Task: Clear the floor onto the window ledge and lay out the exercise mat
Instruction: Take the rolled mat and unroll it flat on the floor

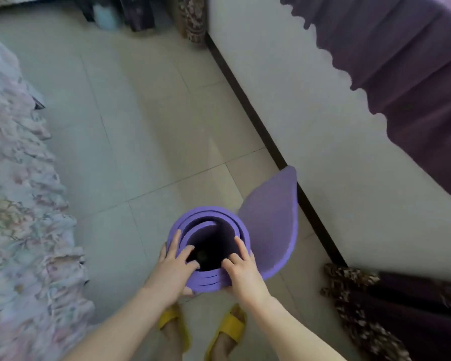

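Note:
A purple exercise mat, rolled up, stands on end over the tiled floor in front of me. I look down into its dark hollow core. Its loose outer flap has peeled away and sticks out to the right, towards the wall. My left hand grips the near left rim of the roll, fingers hooked inside. Gripping the near right rim in the same way is my right hand. The window ledge is covered by a purple cloth at the upper right.
A bed with a floral frilled cover runs along the left. A white wall with a dark skirting board runs along the right. Dark patterned curtains hang at lower right and others at the far end. My feet in yellow slippers stand below the roll.

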